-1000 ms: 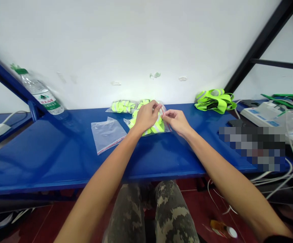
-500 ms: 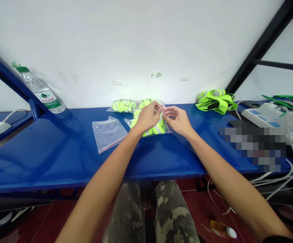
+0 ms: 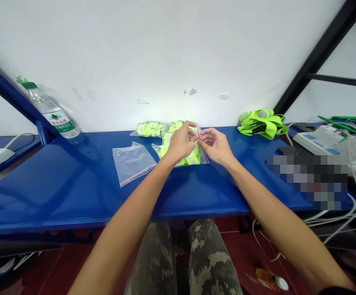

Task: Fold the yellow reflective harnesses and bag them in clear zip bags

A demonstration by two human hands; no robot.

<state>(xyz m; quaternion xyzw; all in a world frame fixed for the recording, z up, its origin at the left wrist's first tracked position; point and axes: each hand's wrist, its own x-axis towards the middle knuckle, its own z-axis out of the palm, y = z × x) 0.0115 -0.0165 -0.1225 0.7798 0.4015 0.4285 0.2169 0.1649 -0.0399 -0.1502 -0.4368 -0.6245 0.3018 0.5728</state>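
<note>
A clear zip bag [image 3: 193, 156] stuffed with neon yellow reflective bands lies on the blue table [image 3: 73, 180]. My left hand [image 3: 180, 141] and my right hand [image 3: 215, 145] meet over it, both pinching its red-lined opening edge, fingers closed. A second filled bag [image 3: 149, 129] lies just behind, near the wall. An empty clear zip bag [image 3: 132, 162] lies flat to the left of my hands.
A water bottle [image 3: 50, 110] leans at the back left by a blue frame bar. Loose neon yellow bands [image 3: 262, 122] are piled at the back right. White devices and cables [image 3: 334, 141] crowd the right end. My camouflage-clad knees are under the table edge.
My hands have drawn slightly closer together along the bag's opening; the right hand's fingers have shifted a little up the red seal. Nothing else has moved.
</note>
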